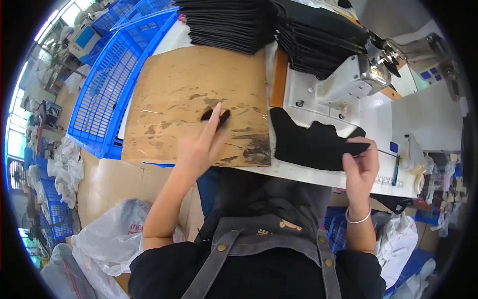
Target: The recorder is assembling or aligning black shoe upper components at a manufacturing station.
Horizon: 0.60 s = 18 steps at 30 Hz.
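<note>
On the left, my left hand [196, 149] is over a brown cardboard sheet [174, 74], slightly blurred. Its index finger stretches across a small black piece [223, 119] lying on the cardboard; whether it presses on it I cannot tell. Farther right, the thumb and fingers of my right hand [363, 172] pinch the right end of a black cut fabric piece [311, 144] with a wavy upper edge. That fabric rests on the white table [308, 173], and the pinched end is turned up in a point.
Stacks of black fabric pieces [229, 25] stand at the back. A sewing machine [348, 77] occupies the back right. Left of the cardboard is a blue plastic basket [107, 92]. Clear plastic bags [112, 231] lie on the floor at lower left.
</note>
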Each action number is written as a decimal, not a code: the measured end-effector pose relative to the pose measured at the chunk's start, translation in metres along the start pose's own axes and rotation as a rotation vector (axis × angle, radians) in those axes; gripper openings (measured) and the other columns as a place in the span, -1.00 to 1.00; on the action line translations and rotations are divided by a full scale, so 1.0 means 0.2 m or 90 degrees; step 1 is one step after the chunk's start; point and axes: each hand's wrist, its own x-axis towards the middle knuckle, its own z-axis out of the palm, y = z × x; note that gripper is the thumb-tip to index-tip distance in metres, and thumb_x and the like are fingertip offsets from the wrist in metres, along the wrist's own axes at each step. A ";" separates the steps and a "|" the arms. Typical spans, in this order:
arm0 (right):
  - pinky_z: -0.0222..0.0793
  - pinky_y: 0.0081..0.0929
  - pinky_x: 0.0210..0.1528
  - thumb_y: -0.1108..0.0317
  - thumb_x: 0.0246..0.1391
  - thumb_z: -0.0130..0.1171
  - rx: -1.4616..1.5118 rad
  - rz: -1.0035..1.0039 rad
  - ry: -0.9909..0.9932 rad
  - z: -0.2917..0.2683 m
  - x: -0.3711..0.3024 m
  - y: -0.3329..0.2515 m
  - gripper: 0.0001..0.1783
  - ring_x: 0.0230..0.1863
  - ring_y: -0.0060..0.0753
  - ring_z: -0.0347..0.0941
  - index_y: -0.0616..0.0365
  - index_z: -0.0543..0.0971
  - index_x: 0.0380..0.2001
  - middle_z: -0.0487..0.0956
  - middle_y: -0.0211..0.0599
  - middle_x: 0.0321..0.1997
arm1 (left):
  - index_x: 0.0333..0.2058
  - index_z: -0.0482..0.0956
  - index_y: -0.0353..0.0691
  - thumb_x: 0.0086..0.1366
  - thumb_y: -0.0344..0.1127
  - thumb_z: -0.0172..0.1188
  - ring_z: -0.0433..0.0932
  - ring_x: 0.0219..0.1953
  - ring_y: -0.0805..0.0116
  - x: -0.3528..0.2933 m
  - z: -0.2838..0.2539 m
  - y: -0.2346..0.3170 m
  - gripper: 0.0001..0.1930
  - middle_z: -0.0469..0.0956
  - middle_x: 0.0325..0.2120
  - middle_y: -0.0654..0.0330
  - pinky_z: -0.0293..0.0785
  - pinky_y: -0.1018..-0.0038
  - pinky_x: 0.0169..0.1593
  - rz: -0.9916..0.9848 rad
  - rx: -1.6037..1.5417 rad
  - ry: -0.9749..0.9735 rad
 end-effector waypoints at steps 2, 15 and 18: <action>0.22 -0.78 -0.22 0.59 0.00 0.14 -0.004 0.015 0.027 -0.11 0.00 -0.04 -0.61 -0.27 -0.74 0.29 0.26 0.43 -0.04 0.41 -0.48 -0.24 | 0.18 0.29 -0.34 0.25 -0.32 0.20 0.59 -0.24 0.22 -0.04 0.04 0.05 -0.45 0.60 -0.23 0.07 0.50 0.39 -0.18 0.013 0.000 -0.220; 0.34 -0.50 -0.31 0.61 -0.15 0.10 -0.171 -0.101 -0.390 -0.12 0.12 -0.16 -0.69 -0.38 -0.38 0.45 0.23 0.55 -0.23 0.53 -0.24 -0.40 | -0.09 0.53 -0.30 0.03 -0.33 0.38 0.54 -0.17 0.29 0.19 0.11 0.42 -0.57 0.59 -0.22 0.08 0.41 0.45 -0.11 -0.078 -0.546 -0.389; 0.31 -0.59 -0.37 0.59 -0.11 0.17 -0.152 0.053 -0.467 -0.03 0.18 -0.15 -0.76 -0.46 -0.56 0.41 0.23 0.55 -0.28 0.52 -0.39 -0.47 | -0.01 0.48 -0.29 0.00 -0.29 0.41 0.58 -0.31 0.29 0.22 0.20 0.58 -0.46 0.61 -0.27 0.00 0.46 0.42 -0.19 -0.102 -0.553 -0.597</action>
